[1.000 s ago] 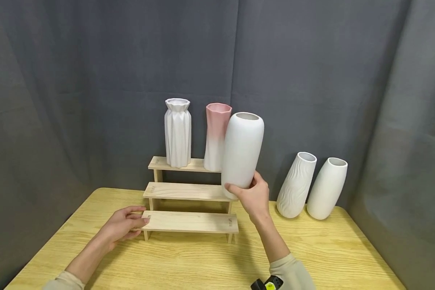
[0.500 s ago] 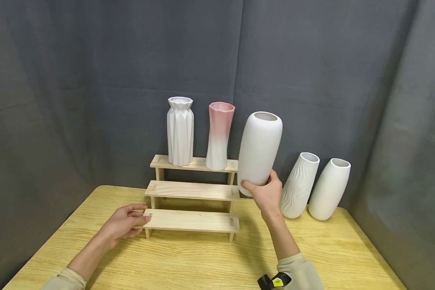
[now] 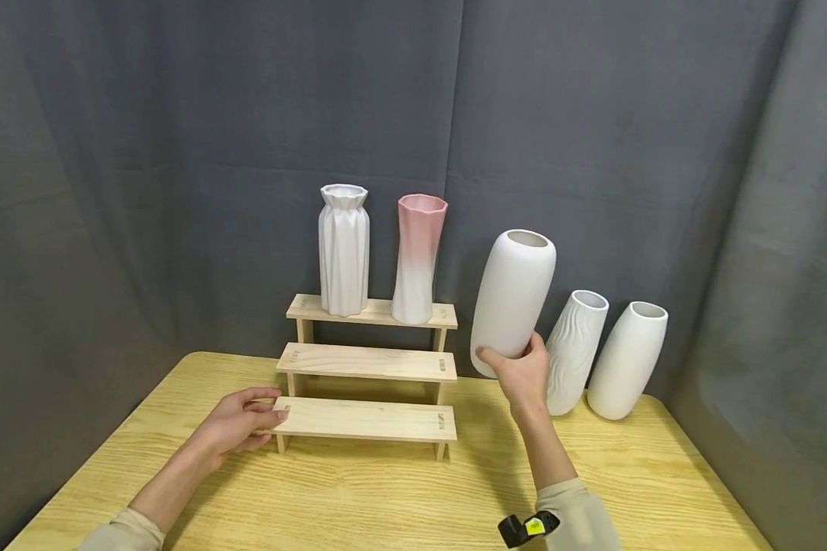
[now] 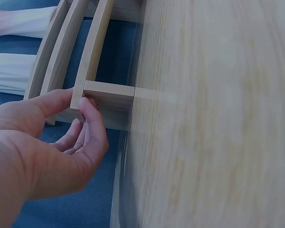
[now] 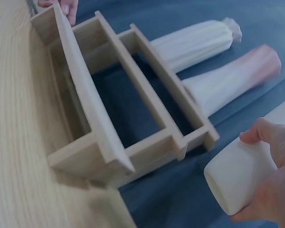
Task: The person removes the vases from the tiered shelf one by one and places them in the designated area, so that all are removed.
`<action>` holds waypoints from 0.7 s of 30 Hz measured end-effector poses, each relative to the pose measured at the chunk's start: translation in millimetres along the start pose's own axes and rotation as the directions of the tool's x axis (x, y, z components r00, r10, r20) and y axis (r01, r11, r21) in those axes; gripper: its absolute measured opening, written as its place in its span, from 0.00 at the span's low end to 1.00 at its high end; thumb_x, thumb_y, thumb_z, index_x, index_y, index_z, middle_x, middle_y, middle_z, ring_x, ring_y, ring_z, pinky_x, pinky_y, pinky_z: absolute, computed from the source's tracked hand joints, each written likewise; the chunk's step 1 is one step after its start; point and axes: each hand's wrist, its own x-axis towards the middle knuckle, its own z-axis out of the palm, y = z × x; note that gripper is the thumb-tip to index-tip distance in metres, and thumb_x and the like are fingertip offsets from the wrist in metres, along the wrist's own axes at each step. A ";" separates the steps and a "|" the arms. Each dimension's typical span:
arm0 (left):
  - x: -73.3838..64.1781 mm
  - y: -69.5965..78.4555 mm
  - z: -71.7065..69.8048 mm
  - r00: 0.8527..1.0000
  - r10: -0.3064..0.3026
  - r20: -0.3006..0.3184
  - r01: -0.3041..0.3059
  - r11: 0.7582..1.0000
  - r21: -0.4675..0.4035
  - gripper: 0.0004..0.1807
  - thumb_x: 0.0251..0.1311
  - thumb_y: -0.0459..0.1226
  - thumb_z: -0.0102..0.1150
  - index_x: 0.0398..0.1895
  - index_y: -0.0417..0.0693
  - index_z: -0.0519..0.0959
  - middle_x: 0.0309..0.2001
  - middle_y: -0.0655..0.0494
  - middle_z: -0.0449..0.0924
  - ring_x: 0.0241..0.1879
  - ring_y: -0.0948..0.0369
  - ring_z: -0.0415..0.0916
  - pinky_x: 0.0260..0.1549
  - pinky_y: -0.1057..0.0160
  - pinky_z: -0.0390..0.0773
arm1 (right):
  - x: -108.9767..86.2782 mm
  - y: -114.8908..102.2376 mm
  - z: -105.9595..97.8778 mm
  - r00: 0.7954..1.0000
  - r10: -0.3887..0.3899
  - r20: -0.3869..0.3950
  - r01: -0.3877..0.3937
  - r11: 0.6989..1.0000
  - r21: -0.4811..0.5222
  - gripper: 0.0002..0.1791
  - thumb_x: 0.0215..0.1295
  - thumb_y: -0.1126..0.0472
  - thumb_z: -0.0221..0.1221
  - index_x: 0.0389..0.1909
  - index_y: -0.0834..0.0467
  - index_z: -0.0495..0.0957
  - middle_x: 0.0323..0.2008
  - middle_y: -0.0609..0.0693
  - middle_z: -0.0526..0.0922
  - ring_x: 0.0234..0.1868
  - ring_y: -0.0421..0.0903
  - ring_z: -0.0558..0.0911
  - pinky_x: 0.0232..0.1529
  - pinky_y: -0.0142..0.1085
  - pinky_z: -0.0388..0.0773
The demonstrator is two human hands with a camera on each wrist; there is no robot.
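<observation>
My right hand [image 3: 520, 371] grips a smooth white vase [image 3: 514, 298] near its base, holding it tilted in the air to the right of a three-step wooden display stand [image 3: 365, 419]. In the right wrist view, thumb and fingers wrap the vase's [image 5: 237, 173] lower end. My left hand [image 3: 234, 425] pinches the left end of the stand's lowest board; the left wrist view has the thumb on top and a finger underneath. On the top step stand a pleated white vase [image 3: 344, 252] and, to its right, a pink-and-white vase [image 3: 419, 260].
At the right back of the wooden table [image 3: 358, 497] stand a wavy-ribbed white vase [image 3: 575, 356] and a smooth white vase [image 3: 627, 360]. The held vase is close to the ribbed one and partly in front of it. A grey curtain [image 3: 282, 92] hangs behind.
My right hand has carried the smooth white vase rightward, away from the stand, and lowered it slightly in the last half second. The left hand stays at the stand's lowest board.
</observation>
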 end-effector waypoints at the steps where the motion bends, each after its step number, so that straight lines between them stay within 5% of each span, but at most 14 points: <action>1: -0.1 -0.3 0.0 1.000 -0.001 0.001 0.001 1.000 0.001 0.38 0.65 0.39 0.70 0.73 0.36 0.64 0.57 0.42 0.74 0.47 0.55 0.79 0.41 0.59 0.84 | 1.3 3.7 -0.5 1.000 0.009 -0.003 -0.009 1.000 0.000 0.45 0.47 0.66 0.75 0.67 0.65 0.66 0.58 0.59 0.74 0.57 0.56 0.75 0.56 0.49 0.75; 21: 1.0 -0.4 -1.0 1.000 0.002 0.005 -0.002 1.000 -0.012 0.38 0.65 0.39 0.69 0.74 0.36 0.63 0.57 0.42 0.74 0.47 0.56 0.80 0.39 0.61 0.84 | 15.2 81.2 -11.4 0.993 0.086 0.083 -0.086 0.996 -0.013 0.48 0.49 0.64 0.78 0.69 0.64 0.63 0.62 0.60 0.74 0.61 0.54 0.74 0.60 0.46 0.72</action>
